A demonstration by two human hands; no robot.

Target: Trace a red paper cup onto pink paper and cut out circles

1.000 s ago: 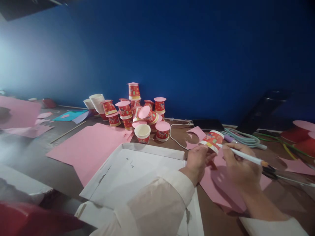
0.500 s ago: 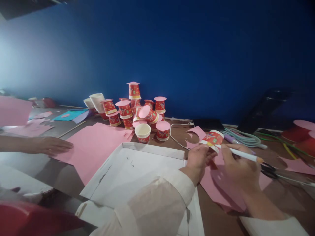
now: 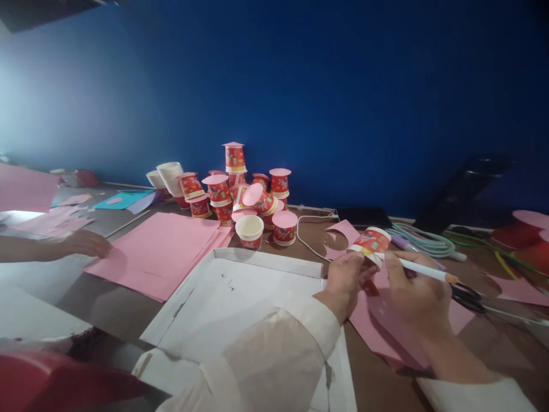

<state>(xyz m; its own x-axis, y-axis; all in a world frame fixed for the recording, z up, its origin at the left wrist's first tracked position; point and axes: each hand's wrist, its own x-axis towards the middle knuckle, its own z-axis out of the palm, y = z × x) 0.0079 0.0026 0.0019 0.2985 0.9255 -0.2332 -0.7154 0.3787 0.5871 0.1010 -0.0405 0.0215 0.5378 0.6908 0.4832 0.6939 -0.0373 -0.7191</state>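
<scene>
1. White pen (image 3: pixel 422 268) sits pinched between thumb and fingers of the right hand (image 3: pixel 418 300), its tip at the red paper cup (image 3: pixel 374 240); pressing hard could dent the cup wall.
2. Left hand (image 3: pixel 345 279) pinches the tilted cup near one end, above pink paper (image 3: pixel 386 335); a slack hold might let it roll.
3. Black-handled scissors (image 3: pixel 466 296) lie beside the right hand, which could snag them.
4. Stacked cups (image 3: pixel 235 159) beyond look unevenly balanced; a bump might topple them.

Red cup (image 3: pixel 373 241) tilted, white pen (image 3: pixel 422 269) against it
</scene>
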